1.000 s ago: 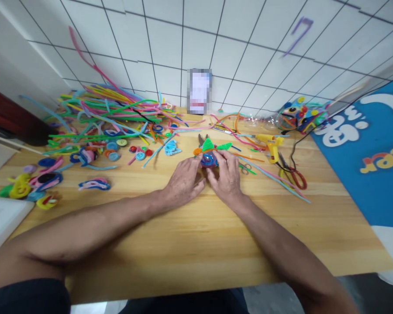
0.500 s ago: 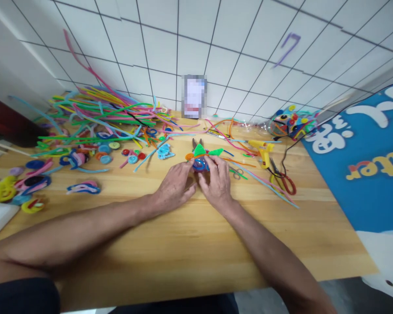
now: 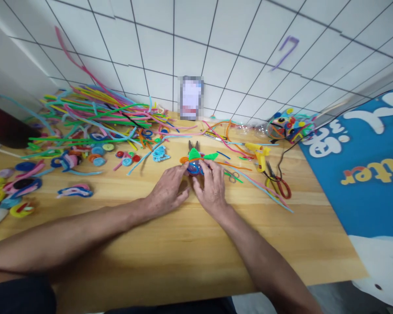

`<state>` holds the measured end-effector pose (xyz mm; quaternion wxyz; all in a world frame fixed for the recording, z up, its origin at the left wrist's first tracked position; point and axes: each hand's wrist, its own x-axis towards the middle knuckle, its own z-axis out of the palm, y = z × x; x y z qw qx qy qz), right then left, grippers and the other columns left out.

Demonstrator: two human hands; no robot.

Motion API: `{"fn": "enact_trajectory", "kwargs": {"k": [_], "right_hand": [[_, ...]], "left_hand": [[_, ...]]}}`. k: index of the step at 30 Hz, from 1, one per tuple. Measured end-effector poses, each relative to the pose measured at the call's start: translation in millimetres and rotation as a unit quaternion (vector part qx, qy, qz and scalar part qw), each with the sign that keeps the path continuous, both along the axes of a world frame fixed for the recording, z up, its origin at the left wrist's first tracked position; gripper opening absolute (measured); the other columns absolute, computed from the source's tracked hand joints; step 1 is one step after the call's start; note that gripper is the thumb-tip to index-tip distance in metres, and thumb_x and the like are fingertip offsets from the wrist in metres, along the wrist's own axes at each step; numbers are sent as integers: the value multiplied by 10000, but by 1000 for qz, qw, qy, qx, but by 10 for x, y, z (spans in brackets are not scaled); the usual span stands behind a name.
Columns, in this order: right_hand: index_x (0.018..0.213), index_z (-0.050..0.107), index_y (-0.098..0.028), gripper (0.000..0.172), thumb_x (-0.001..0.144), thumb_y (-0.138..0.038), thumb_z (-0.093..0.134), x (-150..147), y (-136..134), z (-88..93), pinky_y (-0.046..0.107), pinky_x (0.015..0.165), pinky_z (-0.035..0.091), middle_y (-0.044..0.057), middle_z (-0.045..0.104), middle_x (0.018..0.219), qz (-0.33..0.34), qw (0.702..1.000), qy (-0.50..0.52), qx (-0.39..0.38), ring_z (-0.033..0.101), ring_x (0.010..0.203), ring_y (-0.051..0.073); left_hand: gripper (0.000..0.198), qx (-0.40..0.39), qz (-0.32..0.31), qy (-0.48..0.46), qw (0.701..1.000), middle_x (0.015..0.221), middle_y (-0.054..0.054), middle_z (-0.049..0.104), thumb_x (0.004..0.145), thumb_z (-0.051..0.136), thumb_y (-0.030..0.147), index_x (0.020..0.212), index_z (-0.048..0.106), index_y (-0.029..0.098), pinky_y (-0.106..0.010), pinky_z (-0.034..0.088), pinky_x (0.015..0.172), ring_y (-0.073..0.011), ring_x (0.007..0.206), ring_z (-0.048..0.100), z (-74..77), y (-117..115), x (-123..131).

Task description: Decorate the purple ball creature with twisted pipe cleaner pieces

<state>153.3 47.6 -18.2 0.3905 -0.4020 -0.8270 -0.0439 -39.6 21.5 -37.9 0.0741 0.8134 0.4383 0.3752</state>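
A small clear plastic ball [image 3: 194,167] trimmed with blue pipe cleaner rests at the middle of the table, between my two hands. Green pipe-cleaner pieces [image 3: 194,154] and an orange coil [image 3: 184,160] show along its far side. My left hand [image 3: 170,187] has its thumb and fingers closed on the ball's left side. From the right, my right hand [image 3: 211,187] grips it with bent fingers, hiding part of it. Just beyond the ball lie pliers [image 3: 194,145] with their dark jaws pointing away from me.
A heap of pipe cleaners [image 3: 94,109] fills the back left, with coiled pipe-cleaner pieces [image 3: 75,190] nearer. On the right lie a yellow glue gun [image 3: 259,155] and red-handled scissors [image 3: 283,187]. A phone [image 3: 190,98] leans against the tiled wall. Clear balls [image 3: 262,129] stand behind.
The view has shifted slightly, so everything sits a little further left. Both hands stay on the ball, with only slight finger movement.
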Motion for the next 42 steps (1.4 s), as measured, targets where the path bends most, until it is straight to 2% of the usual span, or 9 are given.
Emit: {"fn": "enact_trajectory", "kwargs": {"k": [9, 17, 22, 27, 31, 38, 42], "right_hand": [[1593, 408, -212, 634, 996, -214, 620, 17, -10, 25, 532, 1081, 536, 186, 592, 1380, -6, 1000, -9, -4, 588, 1291, 321], [1521, 494, -172, 546, 995, -205, 637, 4, 53, -25, 498, 1070, 544, 187, 614, 1347, -3, 999, -1, 36, 589, 1262, 308], [1543, 486, -187, 569, 992, -217, 624, 11, 79, -63, 534, 1076, 541, 187, 611, 1357, -10, 999, -10, 38, 599, 1261, 317], [1523, 497, -189, 557, 985, -233, 638, 44, 94, -88, 554, 1054, 556, 185, 618, 1342, -15, 998, -18, 58, 612, 1250, 324], [1551, 476, -210, 593, 979, -236, 633, 73, 85, -87, 570, 1062, 549, 179, 607, 1362, -10, 999, -19, 47, 602, 1264, 329], [1562, 458, -231, 617, 977, -267, 653, 84, 32, -45, 556, 1014, 568, 172, 605, 1344, -24, 998, -28, 46, 615, 1228, 326], [1572, 446, -238, 638, 970, -269, 656, 83, 20, -55, 559, 1014, 562, 167, 604, 1349, -30, 998, -30, 40, 611, 1228, 326]], "left_hand": [[782, 1, 2, -5, 1000, 1323, -196, 646, 943, 585, 219, 1641, 237, 164, -548, 566, 1034, -340, 1224, 642, 12, -29, 19], [841, -1, -2, -1, 1000, 1334, -206, 637, 916, 616, 211, 1656, 222, 139, -557, 553, 1059, -348, 1237, 638, -38, -1, 9], [794, 10, -12, 3, 1000, 1341, -240, 632, 928, 591, 211, 1630, 239, 93, -565, 554, 1051, -359, 1229, 645, -43, 28, 14], [772, -5, -18, -13, 1000, 1328, -225, 642, 925, 569, 212, 1617, 241, 112, -579, 543, 1059, -353, 1223, 651, -58, 55, 42], [783, -20, -12, -28, 999, 1317, -218, 643, 921, 581, 230, 1621, 244, 130, -584, 541, 1051, -356, 1225, 651, -70, 43, 68], [729, -43, -20, -28, 998, 1353, -263, 627, 942, 576, 245, 1589, 285, 80, -597, 527, 1083, -378, 1276, 620, -18, -1, 99], [735, -62, -15, -25, 998, 1346, -239, 631, 939, 579, 239, 1593, 272, 109, -594, 532, 1070, -374, 1258, 628, 7, -8, 115]]}}
